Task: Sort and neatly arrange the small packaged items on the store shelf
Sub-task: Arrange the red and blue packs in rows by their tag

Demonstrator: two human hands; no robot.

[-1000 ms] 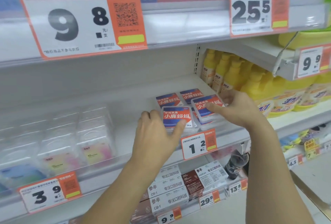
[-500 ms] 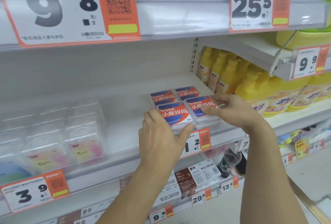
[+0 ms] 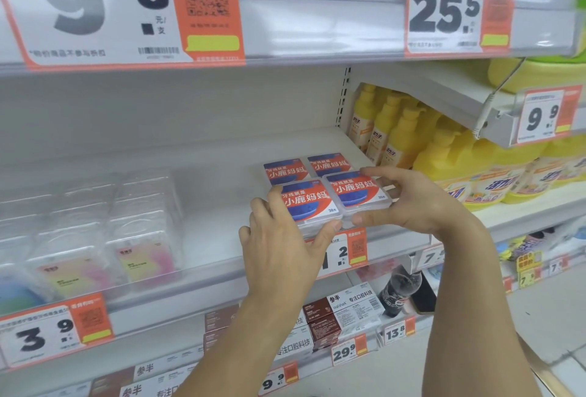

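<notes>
Several small clear floss boxes with red and blue labels lie in two rows on the white shelf (image 3: 222, 174). My left hand (image 3: 279, 247) grips the front left box (image 3: 306, 203), thumb at its near right corner and fingers along its left side. My right hand (image 3: 412, 203) pinches the front right box (image 3: 356, 190), thumb under its front edge and fingers over its back right corner. The two front boxes touch side by side. Behind them lie a back left box (image 3: 283, 170) and a back right box (image 3: 328, 162).
Clear plastic boxes with pink and yellow cards (image 3: 139, 238) stand stacked at the shelf's left. Yellow pump bottles (image 3: 396, 133) fill the section to the right. A price strip (image 3: 345, 250) runs along the shelf edge. Brown and white cartons (image 3: 336, 314) and a dark bottle (image 3: 396, 292) sit below.
Both hands have drawn the two front boxes together and square with each other; the left box slid right against the right one. The camera has tipped down slightly.
</notes>
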